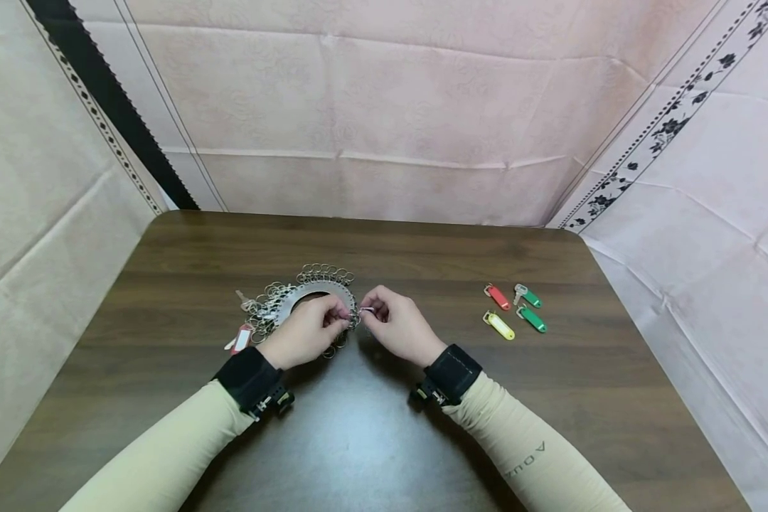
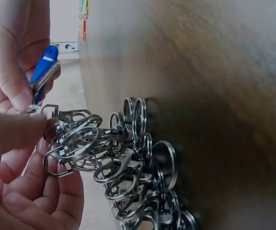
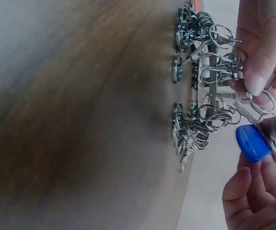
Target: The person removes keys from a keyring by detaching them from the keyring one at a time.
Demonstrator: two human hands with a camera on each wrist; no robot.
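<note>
A large flat metal ring [image 1: 294, 295], hung all round with small split rings and clasps, is tilted up off the wooden table near its middle. My left hand [image 1: 304, 331] pinches one of the small split rings [image 3: 265, 109] at its right side. Close by, my right hand [image 1: 404, 331] grips a blue key tag [image 3: 253, 143] and a metal key [image 2: 46, 75] between thumb and fingers. Key and small ring meet between the two hands; whether the tag's loop is threaded on it I cannot tell. A red tag [image 1: 242, 338] and some keys hang at the large ring's left.
To the right on the table lie a red tag [image 1: 499, 297], a yellow tag [image 1: 500, 326] and two green tags [image 1: 532, 318], with keys by them. White patterned cloth [image 1: 390, 107] hangs behind and beside the table [image 1: 358, 441].
</note>
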